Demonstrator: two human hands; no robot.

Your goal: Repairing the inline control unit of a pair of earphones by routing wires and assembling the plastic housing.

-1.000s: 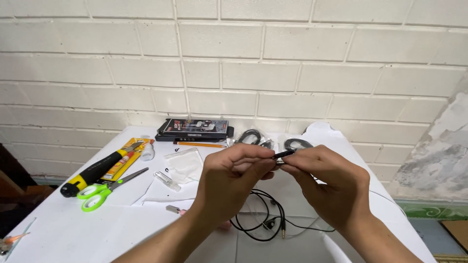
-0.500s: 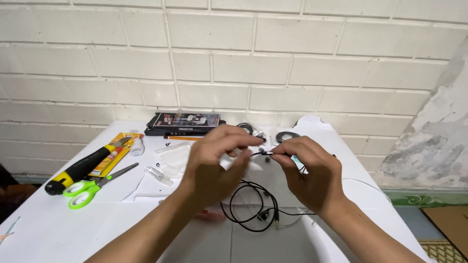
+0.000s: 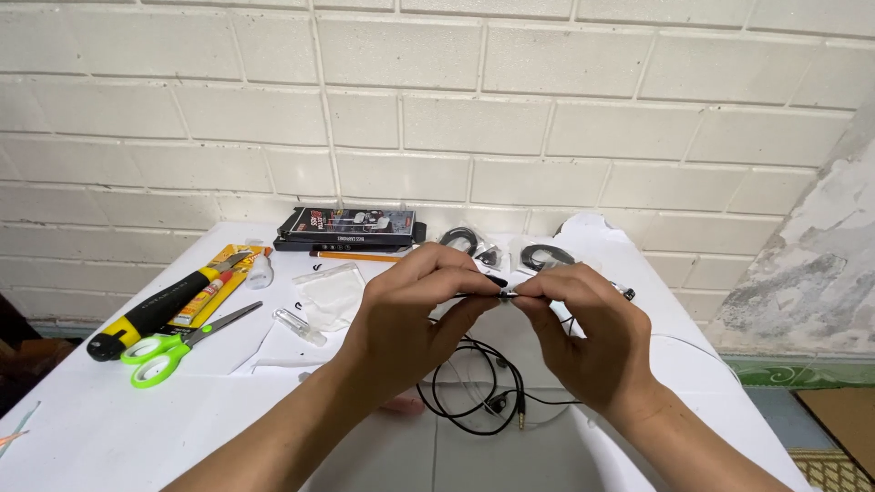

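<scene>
Thin black cable (image 3: 488, 387) lies in loose loops on the white surface (image 3: 91, 428) below the wrists, a small metal plug tip at the near end of the coil; one strand appears to run up toward the fingers. Left hand (image 3: 410, 314) and right hand (image 3: 592, 333) meet fingertip to fingertip above the coil, both pinched shut on a short, slim piece (image 3: 497, 294), dark on the left half, pale and metallic at the right; too small to tell what it is. Left of the hands: green-handled scissors (image 3: 159, 351), a yellow and black utility knife (image 3: 150, 314), a yellow blister card (image 3: 214, 282), a small clear plastic bag (image 3: 333, 292). Against the brick wall (image 3: 456, 118), a flat black box (image 3: 351, 226), with two more coiled cables (image 3: 460, 240) just right of it. Compared with half a second ago: the pinch is unchanged and the hands sit in much the same place over the coil, a little closer to the camera; scissors, knife and box have not shifted on the surface.
</scene>
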